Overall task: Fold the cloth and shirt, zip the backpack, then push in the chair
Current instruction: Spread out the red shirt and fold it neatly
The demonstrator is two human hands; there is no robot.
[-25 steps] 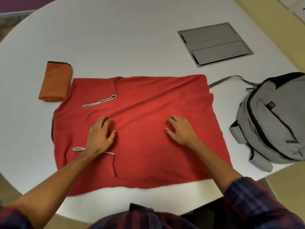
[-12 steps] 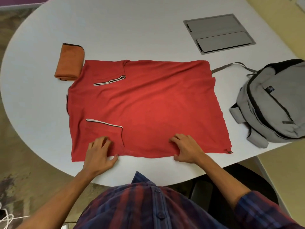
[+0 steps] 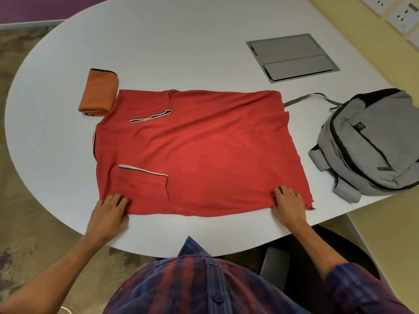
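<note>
Both arms reach forward, wide apart, near the tabletop's near edge. The left hand (image 3: 108, 215) and the right hand (image 3: 288, 207) lie palm-down, fingers curled, pinching the shirt's (image 3: 204, 155) near hem.

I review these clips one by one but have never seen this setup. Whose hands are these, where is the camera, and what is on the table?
There is no machine here: a person wears a wide-angle camera on the head, looking down at their own two hands. On the white table lies a red shirt, spread flat with its sleeves folded in. The left hand and right hand take hold of its near edge, one toward each corner, fingers on the cloth. A folded orange cloth sits beside the shirt's far left corner. A grey backpack lies to the right. A grey hatch is set into the tabletop.
</note>
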